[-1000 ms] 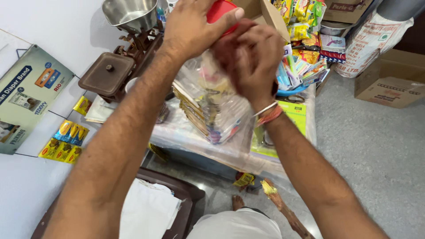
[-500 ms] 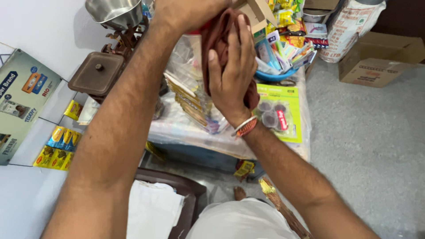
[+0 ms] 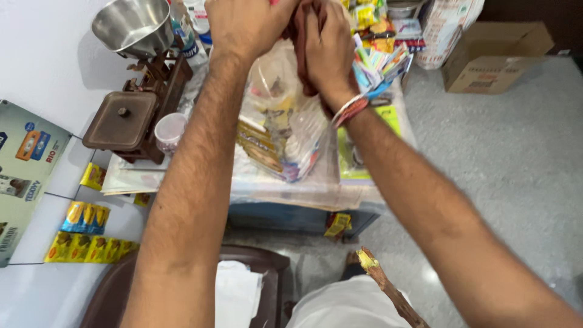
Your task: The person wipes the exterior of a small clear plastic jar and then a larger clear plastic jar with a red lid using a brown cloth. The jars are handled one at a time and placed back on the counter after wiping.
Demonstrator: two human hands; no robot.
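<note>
My left hand [image 3: 246,27] and right hand [image 3: 325,51] are both clamped on the neck of 1 clear plastic bag [image 3: 282,130]. The bag hangs straight down below my 2 fists, long axis vertical, right of the brown scale [image 3: 130,115] with its 1 steel bowl [image 3: 133,24].

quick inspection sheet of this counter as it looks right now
surface: counter covered with paper sheets and packets
job's things: clear plastic bag of printed packets, hanging from both hands; a dark red thing at its top, kind unclear
clutter: balance scale with steel pan, small cup, yellow sachet strips, hanging packets
grippers: left hand and right hand both clenched at the bag's top
cables: nothing seen
surroundings: grey floor, cardboard box, brown chair, wooden stick
</note>
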